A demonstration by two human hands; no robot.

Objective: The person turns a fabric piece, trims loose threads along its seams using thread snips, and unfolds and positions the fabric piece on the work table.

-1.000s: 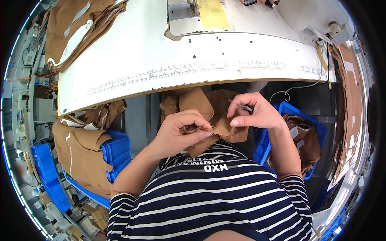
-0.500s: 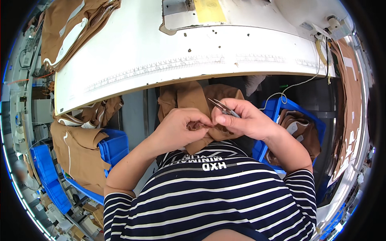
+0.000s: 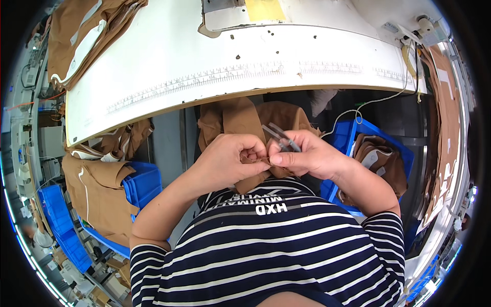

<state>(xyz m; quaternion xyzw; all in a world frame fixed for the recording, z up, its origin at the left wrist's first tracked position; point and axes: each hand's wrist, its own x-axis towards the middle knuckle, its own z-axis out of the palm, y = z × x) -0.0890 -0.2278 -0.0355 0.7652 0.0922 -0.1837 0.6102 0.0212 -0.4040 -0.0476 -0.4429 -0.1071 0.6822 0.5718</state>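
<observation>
Close in front of my body, my left hand (image 3: 225, 161) is closed, pinching an edge of brown cloth (image 3: 241, 118). The cloth hangs over my lap and reaches under the table edge. Thread snips (image 3: 277, 134) are held in my right hand (image 3: 316, 154), with their metal blades pointing up and left, away from the cloth edge. Thumb and fingertips of that hand also meet the cloth beside my left fingertips. What lies exactly between the two pinches is partly hidden by the fingers.
A white sewing table (image 3: 169, 77) with a printed ruler spans the far side. Brown cloth pieces (image 3: 89, 41) lie on its left end. Blue bins stand on both sides; the right bin (image 3: 404, 153) holds folded brown pieces. A white cord (image 3: 381, 105) hangs at the right.
The snips have turned a little in my right hand, and their blades look more upright. My left fingers have shifted along the cloth edge, showing more curled fingers. The view has tilted slightly.
</observation>
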